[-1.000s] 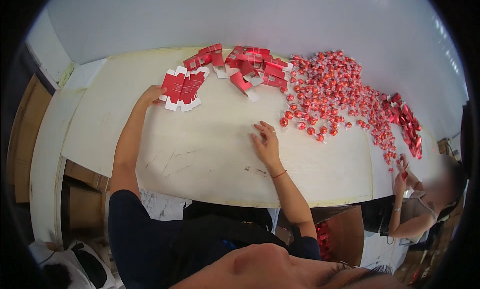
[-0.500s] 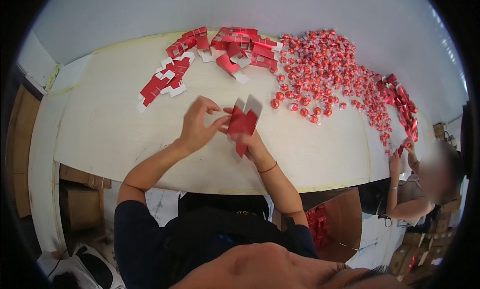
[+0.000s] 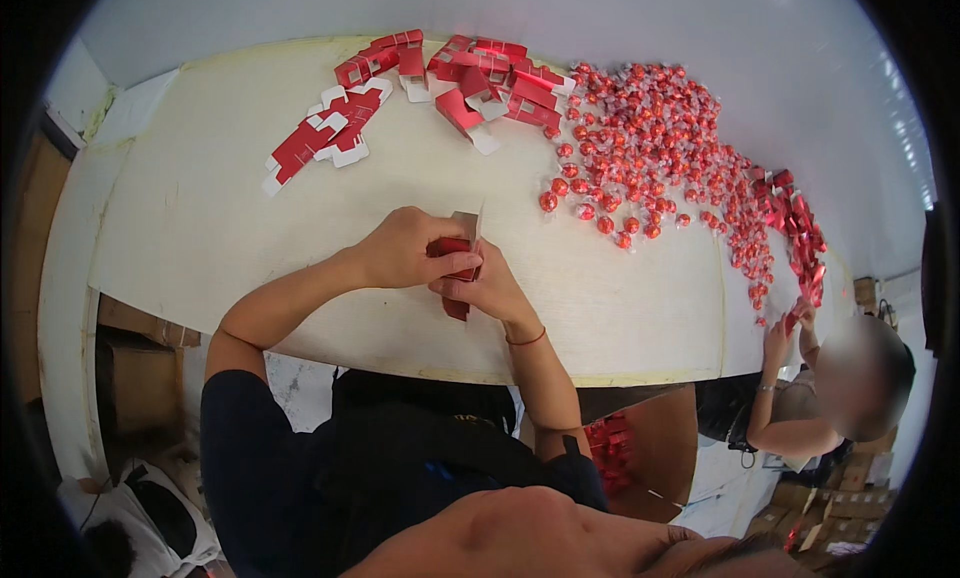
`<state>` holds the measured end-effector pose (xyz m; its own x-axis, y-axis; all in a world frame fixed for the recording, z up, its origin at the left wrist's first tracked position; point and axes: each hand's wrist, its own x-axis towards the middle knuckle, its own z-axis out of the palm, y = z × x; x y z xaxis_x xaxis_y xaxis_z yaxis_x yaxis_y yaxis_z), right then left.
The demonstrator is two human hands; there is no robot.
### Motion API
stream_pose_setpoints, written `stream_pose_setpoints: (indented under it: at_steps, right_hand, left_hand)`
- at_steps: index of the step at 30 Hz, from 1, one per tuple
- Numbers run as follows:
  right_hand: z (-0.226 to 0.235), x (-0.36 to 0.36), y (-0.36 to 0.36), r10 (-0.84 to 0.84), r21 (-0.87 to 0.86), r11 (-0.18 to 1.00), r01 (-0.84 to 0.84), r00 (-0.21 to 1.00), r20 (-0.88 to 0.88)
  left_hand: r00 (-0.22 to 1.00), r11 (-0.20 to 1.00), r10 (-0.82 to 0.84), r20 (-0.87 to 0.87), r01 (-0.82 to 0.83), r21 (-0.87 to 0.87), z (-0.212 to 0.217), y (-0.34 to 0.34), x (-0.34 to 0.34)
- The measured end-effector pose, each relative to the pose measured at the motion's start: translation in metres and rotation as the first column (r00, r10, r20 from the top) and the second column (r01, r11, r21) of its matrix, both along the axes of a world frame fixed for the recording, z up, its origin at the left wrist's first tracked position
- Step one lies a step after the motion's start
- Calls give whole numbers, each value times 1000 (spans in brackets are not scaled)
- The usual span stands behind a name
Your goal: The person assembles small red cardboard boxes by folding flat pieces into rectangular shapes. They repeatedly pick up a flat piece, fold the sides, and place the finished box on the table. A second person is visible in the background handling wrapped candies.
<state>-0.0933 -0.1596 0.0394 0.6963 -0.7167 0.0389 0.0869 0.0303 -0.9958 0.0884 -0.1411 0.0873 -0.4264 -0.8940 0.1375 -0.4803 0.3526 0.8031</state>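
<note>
Above the near part of the table, both of my hands are closed on one small red carton (image 3: 453, 246). My left hand (image 3: 400, 248) grips it from the left, with the thumb across its front. My right hand (image 3: 495, 286) holds it from the right and below. A pale flap sticks up at the carton's top, and fingers cover much of the rest. Flat red-and-white carton blanks (image 3: 305, 146) lie farther off to the left. Several red cartons with open ends (image 3: 480, 86) are piled at the back middle.
A heap of candies in red and clear wrappers (image 3: 645, 148) spreads over the back right, with shiny red pieces (image 3: 800, 228) beyond. At the far right a co-worker (image 3: 800, 408) holds a small red thing. Under the table edge stands a cardboard box (image 3: 665, 448) containing red items.
My left hand has come in from beside the carton and now grips it. The carton has been turned, and its spread flaps are mostly folded in or hidden.
</note>
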Motion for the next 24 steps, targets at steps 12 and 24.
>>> stream_pose_setpoints:
  at_steps: [12,24]
  right_hand:
    - [-6,8,15,-93,-299,951,73,994,-50]
    - [-12,3,30,-365,-768,561,307,925,103]
  left_hand:
    - [717,937,319,-620,-335,95,-42,42,-24]
    - [711,852,350,-610,-512,-108,-70,56,-43]
